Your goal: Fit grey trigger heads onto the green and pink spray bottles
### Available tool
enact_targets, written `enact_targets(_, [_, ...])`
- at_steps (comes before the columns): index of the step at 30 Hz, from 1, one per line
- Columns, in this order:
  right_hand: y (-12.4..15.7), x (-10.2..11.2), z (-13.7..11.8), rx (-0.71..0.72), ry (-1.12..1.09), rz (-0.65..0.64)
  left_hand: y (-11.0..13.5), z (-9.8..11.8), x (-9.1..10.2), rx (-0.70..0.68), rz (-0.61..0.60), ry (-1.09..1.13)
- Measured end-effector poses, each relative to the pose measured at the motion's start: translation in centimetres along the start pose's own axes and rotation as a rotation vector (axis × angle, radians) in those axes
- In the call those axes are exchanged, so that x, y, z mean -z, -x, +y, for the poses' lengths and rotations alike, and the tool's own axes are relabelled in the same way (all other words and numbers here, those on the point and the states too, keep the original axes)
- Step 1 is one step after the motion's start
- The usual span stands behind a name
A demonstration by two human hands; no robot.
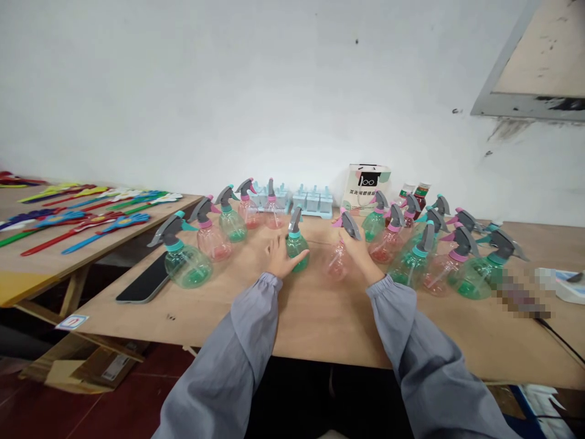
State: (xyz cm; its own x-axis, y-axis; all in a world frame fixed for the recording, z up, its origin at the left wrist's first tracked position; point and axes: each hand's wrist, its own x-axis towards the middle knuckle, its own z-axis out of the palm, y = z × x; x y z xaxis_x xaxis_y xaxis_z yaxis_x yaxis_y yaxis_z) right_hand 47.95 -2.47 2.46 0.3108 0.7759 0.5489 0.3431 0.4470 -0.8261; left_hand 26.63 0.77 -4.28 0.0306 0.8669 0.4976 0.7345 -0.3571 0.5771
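My left hand [280, 256] curls around a small green spray bottle [297, 247] with a grey trigger and teal collar, standing upright at the middle of the wooden table [315, 317]. My right hand [361, 253] grips a pink transparent spray bottle [338, 261] with a grey trigger, also upright. Both arms wear grey sleeves. A row of green and pink spray bottles [210, 235] stands to the left, and a denser cluster of spray bottles [429, 256] stands to the right.
A black phone [145, 281] lies at the table's left edge. Pale blue moulds [313, 201] and a white carton [365, 186] stand by the wall. Coloured plastic clappers [86, 213] cover the table to the left. A white device [564, 283] sits far right.
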Motion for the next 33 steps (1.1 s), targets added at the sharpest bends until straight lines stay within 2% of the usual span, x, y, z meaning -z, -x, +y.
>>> enact_targets(4, [0.0,-0.1,1.3,-0.010,0.040,0.145,0.0,0.0,0.0,0.000,0.005,0.012])
enact_targets(10, [-0.6,0.2,2.9,-0.022,0.285,0.188,0.0,0.1,0.1,0.004,-0.009,0.040])
enact_targets(13, [0.9,0.4,4.5,-0.005,0.409,0.199,0.0,0.2,0.1,0.013,-0.018,0.032])
enact_targets(16, [3.6,0.7,6.9,0.037,0.505,0.236,0.1,0.4,0.2,0.020,-0.020,0.020])
enact_targets(20, [5.4,0.8,10.1,0.019,0.512,0.159,0.1,0.7,0.3,0.030,-0.026,0.004])
enact_targets(24, [2.8,-0.3,12.0,-0.044,0.444,0.175,0.1,0.7,0.3,0.035,-0.033,-0.010])
enact_targets(29, [-1.6,-1.8,13.0,-0.147,0.416,0.228,0.1,0.4,0.1,0.022,-0.014,-0.003])
enact_targets(33, [-3.5,-2.2,13.8,-0.189,0.429,0.260,0.0,-0.1,-0.1,0.005,-0.012,0.013])
